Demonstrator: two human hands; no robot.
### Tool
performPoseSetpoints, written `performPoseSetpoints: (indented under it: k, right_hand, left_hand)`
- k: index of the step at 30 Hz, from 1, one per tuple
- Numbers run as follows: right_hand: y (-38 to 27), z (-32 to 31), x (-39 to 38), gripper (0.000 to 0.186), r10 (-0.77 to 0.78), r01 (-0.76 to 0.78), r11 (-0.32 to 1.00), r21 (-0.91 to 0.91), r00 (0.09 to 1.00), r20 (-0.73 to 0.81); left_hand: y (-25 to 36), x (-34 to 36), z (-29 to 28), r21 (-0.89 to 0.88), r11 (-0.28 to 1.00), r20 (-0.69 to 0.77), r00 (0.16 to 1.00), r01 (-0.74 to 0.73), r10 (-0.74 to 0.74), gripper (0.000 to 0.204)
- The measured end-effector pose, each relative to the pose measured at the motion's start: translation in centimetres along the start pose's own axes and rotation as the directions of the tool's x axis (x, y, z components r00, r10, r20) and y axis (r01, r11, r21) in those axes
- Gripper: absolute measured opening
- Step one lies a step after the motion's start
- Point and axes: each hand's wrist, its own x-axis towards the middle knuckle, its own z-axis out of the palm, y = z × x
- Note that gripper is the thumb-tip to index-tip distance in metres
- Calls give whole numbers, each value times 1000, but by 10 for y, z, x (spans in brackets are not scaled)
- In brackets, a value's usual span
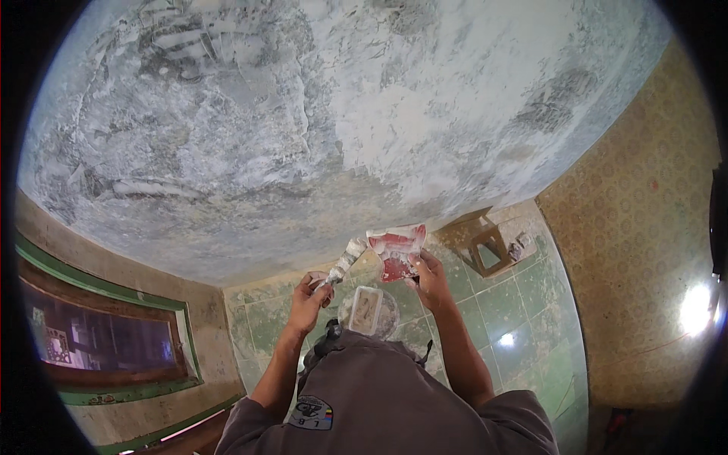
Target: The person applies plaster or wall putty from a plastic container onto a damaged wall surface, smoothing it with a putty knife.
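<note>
My left hand [308, 301] is closed round the lower end of a narrow putty knife [346, 261], which is thickly coated in white paste and slants up to the right. In my right hand [430, 281] is a red plastic spreader [396, 254], gripped at its lower right side. White paste smears its upper edge and face. The two tools are close together, with a small gap between their tips. Beyond them rises a wall [425, 114] patched with white filler over rough grey plaster.
Below my hands, a white rectangular tub [367, 309] rests on a round, pale-splashed container [388, 317]. A wooden stool [485, 246] stands by the wall on green floor tiles [500, 303]. A framed window [114, 334] is at left, a patterned brown surface [644, 197] at right.
</note>
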Motion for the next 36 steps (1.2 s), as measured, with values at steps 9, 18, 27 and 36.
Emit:
performPoseSetpoints:
  k: [9,18,27,36]
  right_hand:
    - [20,-42,-12,20,-49,64,989,137,993,-106]
    - [-12,-52,39,31,-192,249,892,377,964,-182]
    - [-72,34,83,31,-248,263,821,507,964,-99]
    - [-128,160,88,32,-412,368,839,400,911,26]
  left_hand:
    - [-8,6,18,-201,979,-58,997,43,-55,20]
    - [21,-10,17,-239,970,-163,987,-49,10,19]
    - [57,-32,-15,-200,975,-296,954,-101,38,20]
    - [100,11,-111,-135,989,-119,992,-54,38,21]
